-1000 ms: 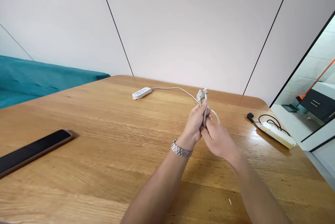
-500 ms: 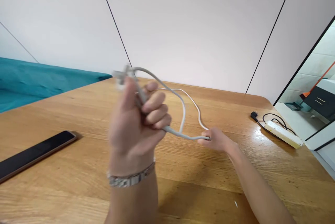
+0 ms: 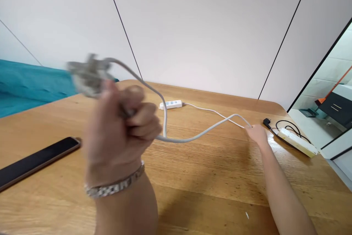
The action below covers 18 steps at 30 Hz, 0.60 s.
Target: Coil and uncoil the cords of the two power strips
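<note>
Raised over the table on the left, my left hand point(image 3: 121, 132) is closed around a white cable point(image 3: 189, 140), its fingers curled inward. A blurred white plug point(image 3: 89, 75) sticks out above my thumb, and a loop of the cable arcs from it back below the fist. Farther right, my right hand point(image 3: 256, 134) is pinched on the same cable just above the wood. From there the cord runs back to a small white power strip point(image 3: 171, 105) lying near the far edge. My right fingertips are partly hidden.
A black phone point(image 3: 38, 160) lies on the wooden table point(image 3: 214, 191) at left. At right sits another white power strip point(image 3: 298, 141) with a black plug and cord point(image 3: 267, 122). A white wall point(image 3: 203, 37) stands behind; a teal sofa point(image 3: 33, 84) is left.
My left hand has moved left with the plug, and my right hand has moved right along or with the cable. The stretch between them is longer, and the small power strip has come into sight.
</note>
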Each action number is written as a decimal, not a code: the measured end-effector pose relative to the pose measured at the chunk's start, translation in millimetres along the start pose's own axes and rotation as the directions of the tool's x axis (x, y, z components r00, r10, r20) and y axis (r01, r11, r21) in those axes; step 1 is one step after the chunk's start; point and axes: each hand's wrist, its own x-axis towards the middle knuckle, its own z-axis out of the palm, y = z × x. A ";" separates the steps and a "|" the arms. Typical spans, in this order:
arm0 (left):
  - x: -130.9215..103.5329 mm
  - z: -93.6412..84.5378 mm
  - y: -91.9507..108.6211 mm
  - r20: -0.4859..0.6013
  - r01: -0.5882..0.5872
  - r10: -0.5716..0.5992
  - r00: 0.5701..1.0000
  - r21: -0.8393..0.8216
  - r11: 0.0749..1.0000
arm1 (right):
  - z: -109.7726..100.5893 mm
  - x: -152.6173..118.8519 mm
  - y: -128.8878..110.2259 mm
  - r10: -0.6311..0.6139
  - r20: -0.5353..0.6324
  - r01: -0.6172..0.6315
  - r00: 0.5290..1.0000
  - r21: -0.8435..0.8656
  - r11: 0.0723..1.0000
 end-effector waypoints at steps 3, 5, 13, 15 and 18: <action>5.5 30.5 -24.8 0.147 0.102 -0.115 0.982 0.091 0.991 | -21.2 -10.8 -10.5 0.056 -0.012 -0.054 0.998 0.094 0.994; 5.2 44.4 -40.4 0.192 0.101 -0.135 0.972 0.173 0.980 | -32.4 -25.2 -24.3 0.022 0.069 -0.044 0.997 0.343 0.938; 12.8 67.7 -74.0 0.212 0.169 -0.228 0.950 0.265 0.950 | -54.0 -70.0 -66.9 -0.399 0.253 -0.107 0.881 0.930 0.352; 15.4 68.3 -76.6 0.235 0.206 -0.270 0.934 0.264 0.942 | -52.1 -67.4 -62.9 -0.502 0.267 -0.097 0.823 0.936 0.339; 22.3 59.5 -80.0 0.178 0.185 -0.239 0.955 0.278 0.943 | -50.4 -58.4 -48.8 -0.660 0.268 -0.080 0.702 0.950 0.302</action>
